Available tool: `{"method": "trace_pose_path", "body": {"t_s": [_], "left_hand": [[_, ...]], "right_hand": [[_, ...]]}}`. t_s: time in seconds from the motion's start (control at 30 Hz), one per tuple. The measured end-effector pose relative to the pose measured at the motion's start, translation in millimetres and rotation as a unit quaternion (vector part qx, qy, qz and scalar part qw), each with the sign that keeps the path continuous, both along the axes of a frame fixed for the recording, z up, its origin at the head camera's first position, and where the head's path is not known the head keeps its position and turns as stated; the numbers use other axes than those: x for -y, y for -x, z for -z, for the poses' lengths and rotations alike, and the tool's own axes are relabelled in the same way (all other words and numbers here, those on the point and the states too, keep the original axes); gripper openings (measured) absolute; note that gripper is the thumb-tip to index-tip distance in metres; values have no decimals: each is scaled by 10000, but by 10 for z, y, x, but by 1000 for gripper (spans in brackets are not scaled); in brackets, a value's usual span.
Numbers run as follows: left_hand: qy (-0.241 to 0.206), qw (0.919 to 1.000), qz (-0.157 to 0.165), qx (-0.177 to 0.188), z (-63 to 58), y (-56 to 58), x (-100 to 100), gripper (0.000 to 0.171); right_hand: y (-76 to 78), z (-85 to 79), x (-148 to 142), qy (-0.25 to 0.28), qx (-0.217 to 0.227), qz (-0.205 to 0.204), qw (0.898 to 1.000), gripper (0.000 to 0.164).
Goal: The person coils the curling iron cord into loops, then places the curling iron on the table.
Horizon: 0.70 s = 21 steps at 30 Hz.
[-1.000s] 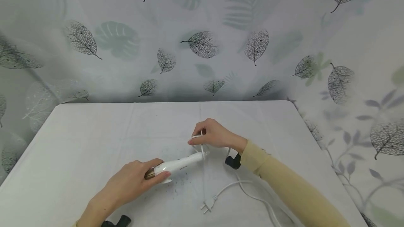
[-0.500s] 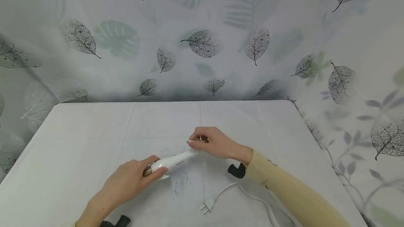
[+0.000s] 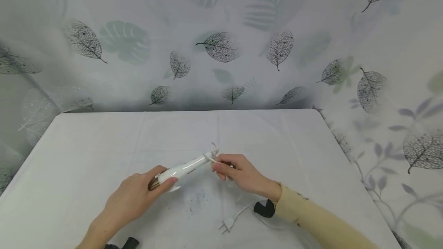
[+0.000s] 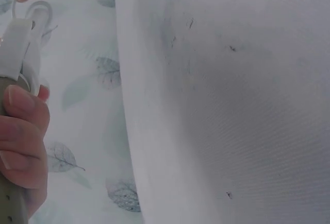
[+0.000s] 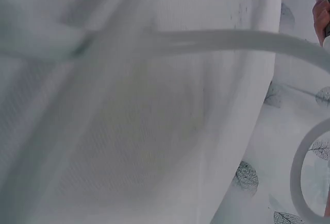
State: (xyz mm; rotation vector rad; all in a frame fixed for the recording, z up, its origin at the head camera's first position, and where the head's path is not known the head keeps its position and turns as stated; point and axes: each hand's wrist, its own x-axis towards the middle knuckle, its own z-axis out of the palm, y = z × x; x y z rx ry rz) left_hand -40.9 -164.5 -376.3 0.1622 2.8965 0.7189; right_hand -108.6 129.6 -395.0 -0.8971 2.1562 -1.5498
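Note:
My left hand (image 3: 133, 191) grips a white curling iron (image 3: 183, 169) at the lower end of its handle, by the brownish barrel. The handle slants up to the right. Near its far end, a white cord (image 3: 212, 159) passes over the handle, with a small loop standing above the tip. Just right of that end, my right hand (image 3: 245, 174) pinches the cord between thumb and fingers. In the left wrist view, curled fingers (image 4: 23, 141) wrap the olive-brown barrel. Blurred cord (image 5: 227, 39) crosses the right wrist view close up; the right hand's grip is hidden there.
The cord's two-pin plug (image 3: 227, 224) lies on the white-covered table (image 3: 104, 145), below the right hand. Black wrist devices (image 3: 264, 208) sit under both wrists. Small dark specks mark the cloth beneath the handle. A leaf-patterned curtain hangs behind the table.
My right hand has come down from above the handle's far end to its near right side, drawing the cord over it. The handle's far end has risen; the left hand keeps its grip.

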Motion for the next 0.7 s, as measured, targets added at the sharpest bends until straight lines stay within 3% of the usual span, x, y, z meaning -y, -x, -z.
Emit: {"method": "trace_pose_path", "body": {"t_s": [0.4, 0.7], "left_hand": [[-132, 9986, -31, -506, -38, -53, 20, 34], [-161, 9954, 188, -923, -30, -57, 28, 33]], "right_hand": [[18, 90, -118, 908, 1128, -700, 9870, 28], [148, 126, -186, 226, 1392, -831, 9865, 41]]}}
